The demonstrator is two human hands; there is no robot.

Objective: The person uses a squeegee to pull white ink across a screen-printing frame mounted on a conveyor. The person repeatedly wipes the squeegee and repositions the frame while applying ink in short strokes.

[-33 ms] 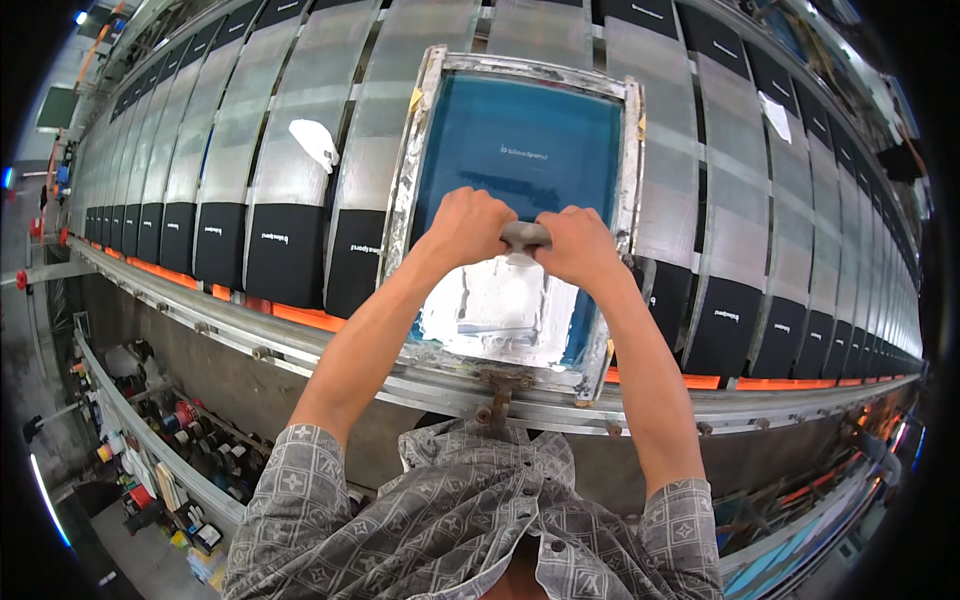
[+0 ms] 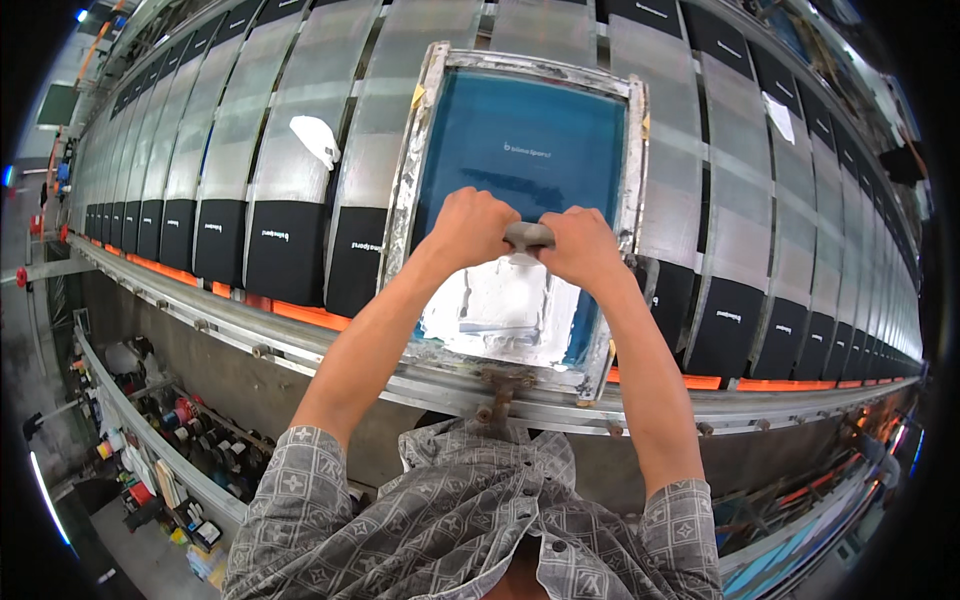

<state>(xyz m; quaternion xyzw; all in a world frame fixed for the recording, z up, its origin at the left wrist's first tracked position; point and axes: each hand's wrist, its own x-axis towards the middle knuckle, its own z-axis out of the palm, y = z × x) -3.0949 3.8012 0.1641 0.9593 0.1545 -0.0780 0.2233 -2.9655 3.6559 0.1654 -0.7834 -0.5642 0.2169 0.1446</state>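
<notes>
My left hand and my right hand are closed side by side around a squeegee, whose grey handle shows in the gap between them. Most of its blade is hidden under my fists. It stands over a screen-printing frame with worn, ink-stained metal edges. Inside the frame stretches blue mesh with a small pale line of lettering beyond my hands and a darker smear below it. Thick white ink covers the near part of the mesh, between my forearms.
A long row of grey pallets runs both ways, with black fabric pieces bearing small white prints. White scraps lie on pallets left and right. A metal rail crosses in front of me. Cluttered supplies sit at lower left.
The frame's far end has shifted very slightly up and right, and the lettering on the mesh looks clearer. My hands stay almost in place on the squeegee.
</notes>
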